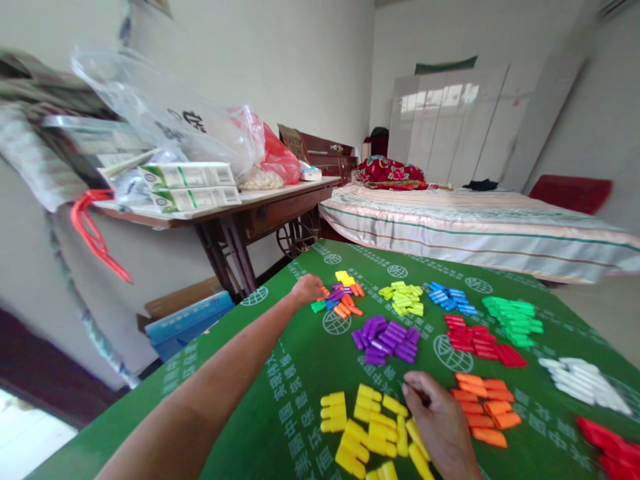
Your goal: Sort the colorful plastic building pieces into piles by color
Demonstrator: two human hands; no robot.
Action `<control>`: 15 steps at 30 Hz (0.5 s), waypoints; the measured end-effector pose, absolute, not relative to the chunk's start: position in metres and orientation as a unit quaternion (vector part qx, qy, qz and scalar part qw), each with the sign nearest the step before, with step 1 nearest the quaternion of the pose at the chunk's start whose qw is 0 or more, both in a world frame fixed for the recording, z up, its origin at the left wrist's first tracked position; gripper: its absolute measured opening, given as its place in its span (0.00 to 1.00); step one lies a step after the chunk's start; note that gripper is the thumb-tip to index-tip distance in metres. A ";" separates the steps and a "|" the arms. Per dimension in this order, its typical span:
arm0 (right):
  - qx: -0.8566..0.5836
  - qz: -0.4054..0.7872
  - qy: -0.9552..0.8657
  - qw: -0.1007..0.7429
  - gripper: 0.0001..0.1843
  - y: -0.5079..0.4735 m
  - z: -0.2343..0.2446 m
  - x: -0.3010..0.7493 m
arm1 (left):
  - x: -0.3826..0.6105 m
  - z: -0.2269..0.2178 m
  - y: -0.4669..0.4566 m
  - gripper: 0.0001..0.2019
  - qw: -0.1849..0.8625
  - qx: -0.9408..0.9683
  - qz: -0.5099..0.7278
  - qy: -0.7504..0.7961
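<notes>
My left hand (pixel 307 289) reaches to a mixed pile of small plastic caps (pixel 345 301) in orange, purple, blue, green and yellow. Its fingers are closed at the pile's left edge, and what they pinch is hidden. My right hand (pixel 440 419) is curled, thumb against fingers, between the yellow caps (pixel 373 430) and the orange caps (pixel 485 407). Whether anything is inside it cannot be made out. Purple caps (pixel 387 340) lie just beyond my right hand, in front of the mixed pile.
Sorted piles of lime (pixel 403 298), blue (pixel 451 298), green (pixel 514 320), red (pixel 483 340) and white caps (pixel 584 381) cover the green tabletop (pixel 270 393). More red pieces (pixel 610 445) lie at the right edge. Beyond stand a cluttered sewing table (pixel 280 202) and a bed (pixel 450 223).
</notes>
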State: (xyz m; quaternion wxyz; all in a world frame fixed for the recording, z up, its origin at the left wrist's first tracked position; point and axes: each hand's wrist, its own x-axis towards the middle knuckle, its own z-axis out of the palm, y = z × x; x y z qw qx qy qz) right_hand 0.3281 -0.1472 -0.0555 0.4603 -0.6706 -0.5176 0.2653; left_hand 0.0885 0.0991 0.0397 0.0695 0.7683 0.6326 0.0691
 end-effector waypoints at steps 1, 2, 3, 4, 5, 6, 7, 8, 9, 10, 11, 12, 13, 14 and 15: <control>-0.667 0.263 -0.518 0.466 0.12 -0.147 -0.055 0.328 | 0.089 0.039 0.099 0.13 0.078 0.768 0.054 0.634; -0.664 0.262 -0.519 0.470 0.12 -0.147 -0.055 0.328 | 0.089 0.038 0.098 0.13 0.083 0.767 0.040 0.635; -0.663 0.262 -0.520 0.471 0.12 -0.147 -0.055 0.328 | 0.089 0.038 0.097 0.12 0.084 0.767 0.032 0.635; -0.663 0.263 -0.521 0.469 0.12 -0.147 -0.055 0.328 | 0.089 0.038 0.097 0.11 0.080 0.768 0.030 0.635; -0.665 0.263 -0.521 0.467 0.12 -0.148 -0.055 0.328 | 0.088 0.038 0.096 0.10 0.074 0.768 0.032 0.635; -0.667 0.264 -0.520 0.463 0.12 -0.148 -0.055 0.328 | 0.088 0.038 0.095 0.09 0.066 0.768 0.036 0.636; -0.669 0.265 -0.520 0.460 0.12 -0.148 -0.054 0.328 | 0.088 0.038 0.094 0.08 0.058 0.768 0.042 0.637; -0.671 0.266 -0.519 0.458 0.13 -0.148 -0.054 0.328 | 0.088 0.037 0.093 0.08 0.050 0.766 0.048 0.639; -0.672 0.267 -0.519 0.456 0.13 -0.148 -0.054 0.328 | 0.087 0.036 0.091 0.08 0.043 0.765 0.054 0.640; -0.672 0.267 -0.519 0.456 0.13 -0.148 -0.054 0.328 | 0.087 0.036 0.090 0.09 0.036 0.764 0.061 0.642; -0.672 0.267 -0.520 0.455 0.13 -0.148 -0.054 0.328 | 0.087 0.035 0.089 0.09 0.031 0.762 0.068 0.643; -0.671 0.267 -0.521 0.456 0.13 -0.148 -0.054 0.328 | 0.087 0.035 0.088 0.09 0.027 0.762 0.076 0.643; -0.670 0.266 -0.522 0.457 0.13 -0.148 -0.053 0.328 | 0.087 0.035 0.086 0.09 0.024 0.763 0.084 0.641; -0.668 0.266 -0.523 0.458 0.13 -0.148 -0.053 0.328 | 0.088 0.036 0.085 0.09 0.024 0.765 0.092 0.637; -0.666 0.265 -0.524 0.459 0.12 -0.148 -0.053 0.328 | 0.090 0.037 0.082 0.10 0.025 0.770 0.099 0.630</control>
